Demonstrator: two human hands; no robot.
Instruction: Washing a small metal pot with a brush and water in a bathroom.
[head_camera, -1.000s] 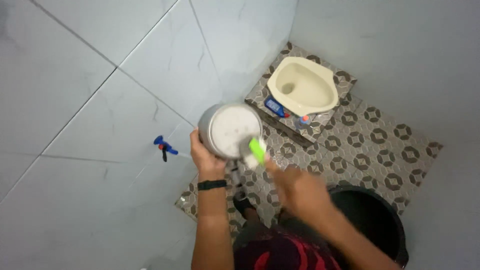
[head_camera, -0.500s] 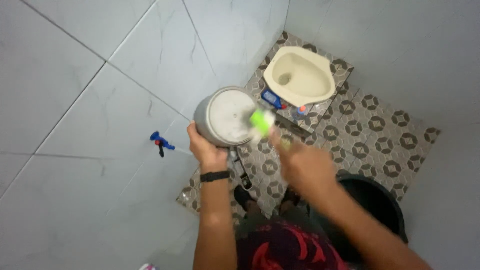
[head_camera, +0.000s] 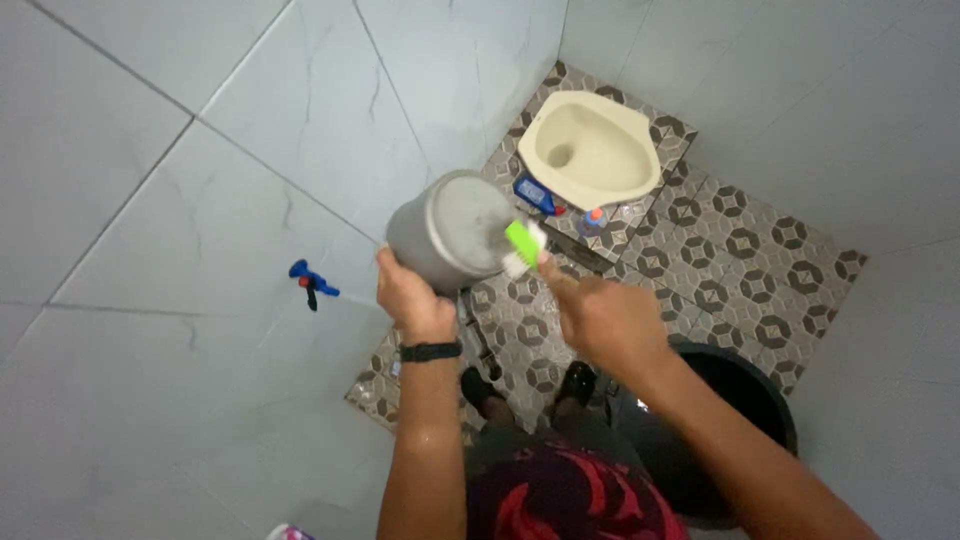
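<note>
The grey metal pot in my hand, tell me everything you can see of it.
The grey metal pot is round, dull and matt, tipped on its side so one flat circular face looks up at the camera. The left hand grips its lower wall, holding it above the patterned floor. A green brush in the right hand presses against that face's right edge.

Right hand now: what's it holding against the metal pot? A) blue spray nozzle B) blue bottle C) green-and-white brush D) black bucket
C: the right hand holds a green-and-white brush with its head against the bottom of the grey metal pot, which the left hand grips.
</note>
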